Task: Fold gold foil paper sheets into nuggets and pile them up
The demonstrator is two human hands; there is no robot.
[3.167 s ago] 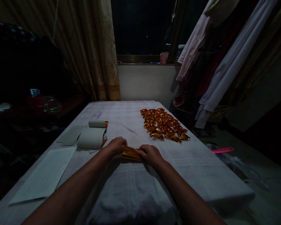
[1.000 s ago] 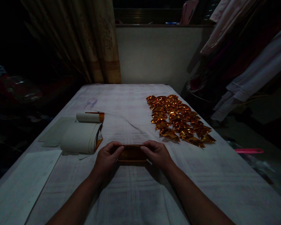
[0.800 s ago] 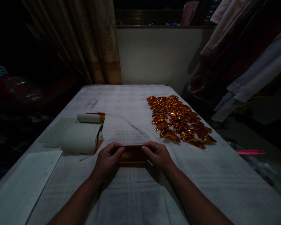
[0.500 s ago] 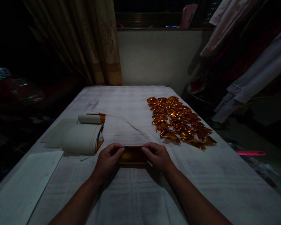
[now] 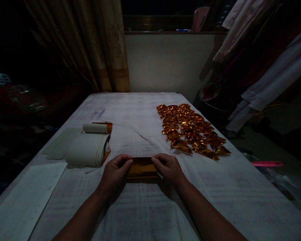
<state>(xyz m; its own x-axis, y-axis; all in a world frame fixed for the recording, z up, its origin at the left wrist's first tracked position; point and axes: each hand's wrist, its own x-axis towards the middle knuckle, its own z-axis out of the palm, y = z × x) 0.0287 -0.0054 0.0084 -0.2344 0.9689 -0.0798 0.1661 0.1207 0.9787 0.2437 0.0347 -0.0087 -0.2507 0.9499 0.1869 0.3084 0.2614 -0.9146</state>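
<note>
A sheet of gold foil paper (image 5: 142,168) is stretched between my two hands, low over the near middle of the table. My left hand (image 5: 117,170) pinches its left end, thumb on the near face and fingers behind. At the other end, my right hand (image 5: 168,168) grips it the same way. The paper's upper edge looks bent or folded, and its lower part catches some light. Beyond my right hand lie rows of folded gold foil pieces (image 5: 185,125) with pointed ends. Left of my left hand rests a curled stack of pale-backed foil paper (image 5: 84,149).
A smaller roll of paper (image 5: 95,128) lies behind the stack. A pale flat sheet (image 5: 27,197) covers the table's near left. The table (image 5: 137,107) bears a plaid cloth. Past its right edge are a pink handle (image 5: 267,163) and hanging clothes (image 5: 261,87); a curtain (image 5: 110,50) hangs behind.
The gold foil paper has tilted, so more of its face shows and its lower part looks brighter. Both hands keep their grip in nearly the same place.
</note>
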